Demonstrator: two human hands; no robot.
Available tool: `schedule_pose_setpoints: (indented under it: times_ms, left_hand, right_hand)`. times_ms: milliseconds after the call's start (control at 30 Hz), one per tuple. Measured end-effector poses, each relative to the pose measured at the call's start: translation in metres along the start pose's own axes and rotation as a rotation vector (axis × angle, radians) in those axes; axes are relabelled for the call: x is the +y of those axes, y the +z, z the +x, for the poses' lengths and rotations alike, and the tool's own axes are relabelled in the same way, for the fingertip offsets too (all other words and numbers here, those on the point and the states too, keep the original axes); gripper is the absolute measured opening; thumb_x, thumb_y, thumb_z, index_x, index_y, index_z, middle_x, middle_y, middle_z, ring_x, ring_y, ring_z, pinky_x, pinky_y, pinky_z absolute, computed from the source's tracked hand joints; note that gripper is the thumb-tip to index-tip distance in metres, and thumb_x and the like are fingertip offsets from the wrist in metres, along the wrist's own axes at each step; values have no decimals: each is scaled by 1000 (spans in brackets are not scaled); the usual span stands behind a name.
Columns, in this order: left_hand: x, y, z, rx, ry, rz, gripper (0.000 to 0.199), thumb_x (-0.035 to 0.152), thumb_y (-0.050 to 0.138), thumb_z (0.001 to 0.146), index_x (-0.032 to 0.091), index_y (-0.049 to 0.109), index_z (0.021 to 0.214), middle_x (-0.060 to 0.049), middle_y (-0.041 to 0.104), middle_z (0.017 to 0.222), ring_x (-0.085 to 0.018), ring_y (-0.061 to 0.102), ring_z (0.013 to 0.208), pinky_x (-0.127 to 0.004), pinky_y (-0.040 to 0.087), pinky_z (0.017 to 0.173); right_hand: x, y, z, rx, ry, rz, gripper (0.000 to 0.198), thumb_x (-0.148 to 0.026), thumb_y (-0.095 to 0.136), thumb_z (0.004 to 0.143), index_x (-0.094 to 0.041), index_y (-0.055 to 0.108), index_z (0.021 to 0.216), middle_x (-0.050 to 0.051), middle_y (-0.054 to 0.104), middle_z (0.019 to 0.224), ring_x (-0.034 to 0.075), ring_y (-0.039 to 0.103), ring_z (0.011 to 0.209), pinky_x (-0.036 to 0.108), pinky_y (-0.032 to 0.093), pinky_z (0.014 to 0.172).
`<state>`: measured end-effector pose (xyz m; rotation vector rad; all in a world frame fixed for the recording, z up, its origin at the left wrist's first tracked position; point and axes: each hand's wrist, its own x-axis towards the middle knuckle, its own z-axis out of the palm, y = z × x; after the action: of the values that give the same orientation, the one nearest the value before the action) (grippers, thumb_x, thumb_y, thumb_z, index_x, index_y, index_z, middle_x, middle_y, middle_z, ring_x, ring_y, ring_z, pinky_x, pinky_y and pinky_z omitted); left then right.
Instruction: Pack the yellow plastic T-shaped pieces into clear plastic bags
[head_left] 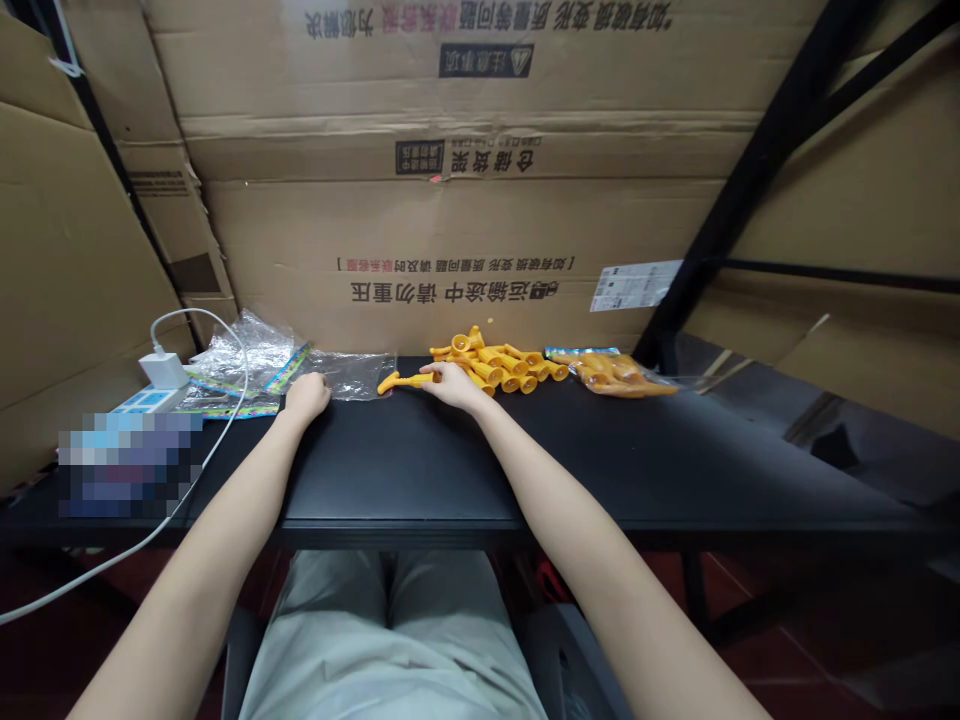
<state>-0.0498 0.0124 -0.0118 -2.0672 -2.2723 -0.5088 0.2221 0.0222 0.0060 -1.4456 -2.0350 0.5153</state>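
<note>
My right hand (454, 385) pinches a yellow horn-shaped plastic piece (405, 381), its curved thin end pointing left over the mouth of a clear plastic bag (352, 372). Closed at the bag's left end, near its colourful printed header, is my left hand (307, 397); its fingertips are partly hidden. Just beyond and right of my right hand lies a pile of similar yellow pieces (517, 366), many with their flared openings facing me. Farther right, a filled clear bag (619, 372) holds more yellow pieces.
Several flat clear bags (247, 355) with printed headers lie at the left. Beside them a white charger (163, 370) sits in a power strip, its cable (225, 428) trailing over the table's front edge (405, 530). Cardboard (450, 220) walls the back; a black post (720, 200) rises at right.
</note>
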Motion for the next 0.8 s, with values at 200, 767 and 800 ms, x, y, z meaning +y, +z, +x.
schedule_pose_setpoints:
  times_ms: [200,767,800]
  left_hand:
    - [1,-3,-1,14,-119,65,32,14,44,75,12,67,97,-20,67,103,-31,63,97,-39,50,81]
    - [2,6,7,-52,141,-194,38,9,39,71,18,71,90,-4,72,92,-19,64,93,-26,47,84]
    - [5,6,7,-65,155,-223,39,9,39,71,18,71,92,-4,72,94,-18,64,93,-25,47,84]
  right_hand:
    - [-1,0,-4,-141,-30,-64,36,-12,62,74,-11,65,110,7,69,98,16,63,84,23,47,76]
    - [-6,23,-3,0,-174,94,32,-18,66,73,-14,67,105,7,70,100,16,64,90,28,47,84]
    - [-6,24,-3,-6,-178,107,32,-18,67,72,-13,68,103,6,70,98,16,64,87,27,47,82]
